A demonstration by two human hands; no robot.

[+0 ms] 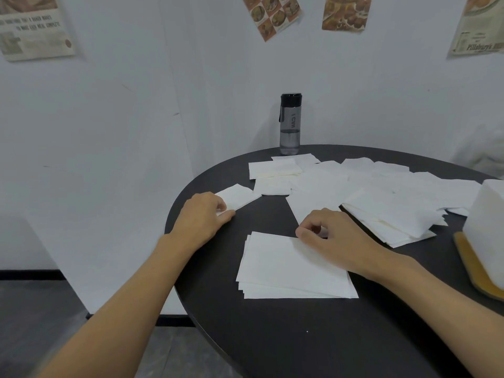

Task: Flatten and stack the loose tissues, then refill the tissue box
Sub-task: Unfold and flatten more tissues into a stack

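Near edge of worktop (272, 336): a squared stack (291, 268) of white tissues lies flat on the dark round top, between my forearms. Sheet edges step out slightly along its left and near sides.
Left grip (200, 218): fingers curled down on the near corner of a single tissue (240, 196) at the worktop's left rim, thumb laid alongside. Clamped on that corner; the rest of the sheet lies flat.
Right grip (335, 238): resting on the stack's far right corner, fingers curled in, thumb tip at the stack's far edge. I cannot tell whether a sheet is pinched or nothing is held.
Loose tissues (341, 178): white squares spread overlapping across the far half of the worktop, some lightly creased, none balled.
Second pile (390, 219): a thicker, skewed heap of sheets just right of my right grip, edges fanned out.
Tissue box (488, 227): white block on an amber base at the right rim, cut by the frame edge; opening not visible.
Bottle (290, 124): smoky clear, black cap, upright at the far rim by the wall, just behind the farthest loose sheets.
Wall (122, 118): pale, with food posters (346, 12) stuck high up.
In the way: the second pile and part of the loose spread lie between stack and box.
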